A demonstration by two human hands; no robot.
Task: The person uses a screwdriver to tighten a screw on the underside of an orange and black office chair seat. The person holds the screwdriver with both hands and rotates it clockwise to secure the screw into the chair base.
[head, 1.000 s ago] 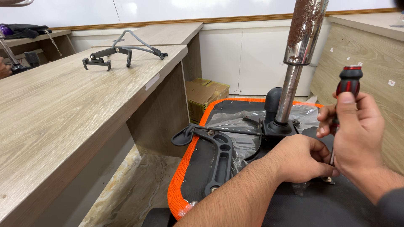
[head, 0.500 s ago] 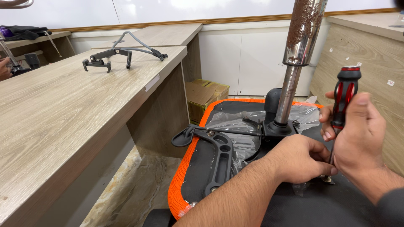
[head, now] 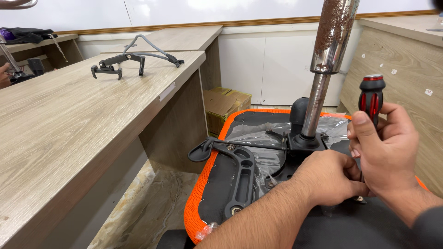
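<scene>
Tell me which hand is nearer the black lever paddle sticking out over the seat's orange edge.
Left. The left hand rests on the seat underside, right of the lever paddle. The right hand, gripping the screwdriver, sits farther right, beyond the left hand.

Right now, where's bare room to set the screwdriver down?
Free: the near wooden desktop, from its front edge back to the grey chair bracket. Crowded: the orange-rimmed seat underside, filled by gas cylinder, plastic wrap, armrest bracket and both hands, left hand, right hand gripping the screwdriver.

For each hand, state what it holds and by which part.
The right hand grips a screwdriver by its red-and-black handle. The left hand rests on the upturned chair seat; whether it holds anything cannot be told.
</scene>
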